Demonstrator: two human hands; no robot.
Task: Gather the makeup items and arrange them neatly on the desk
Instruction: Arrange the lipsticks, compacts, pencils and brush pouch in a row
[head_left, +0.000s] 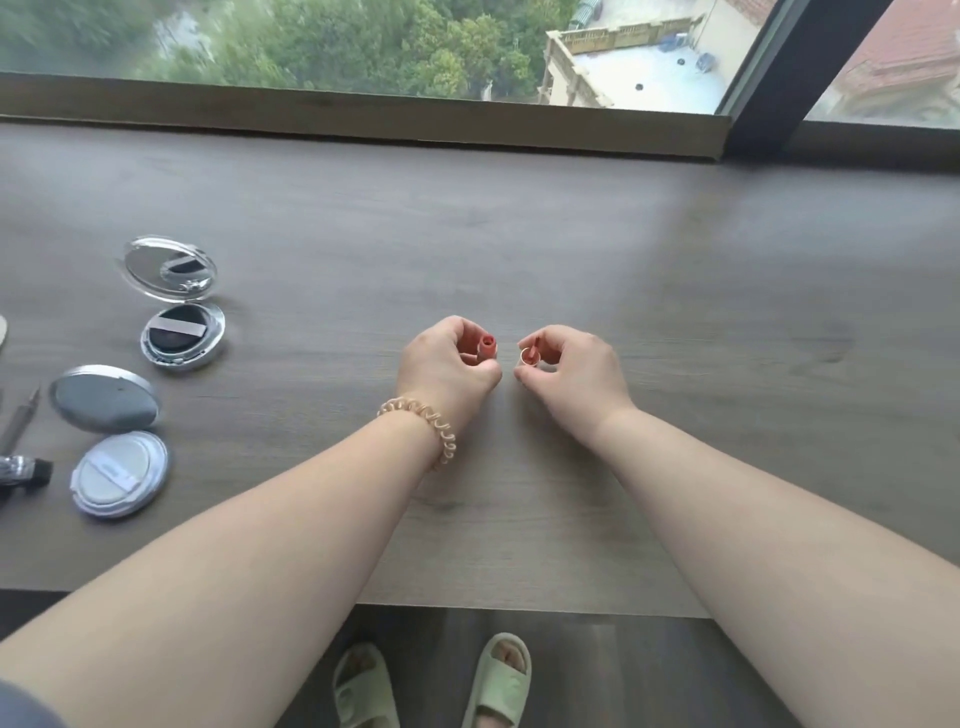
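At centre frame over the desk (571, 249), the left hand (447, 364) grips a red lipstick tube (487, 347); the right hand (571, 371) pinches its cap (529, 356) just beside. Two open compacts (179, 306) (mirrors up) lie at left.

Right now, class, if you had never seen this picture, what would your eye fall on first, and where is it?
The two hands at the middle of the desk: the left hand holds a red lipstick, the right hand its cap, close but apart. Next, at the left, two open compacts: the mirrored compact farther back, the white-puff compact nearer.
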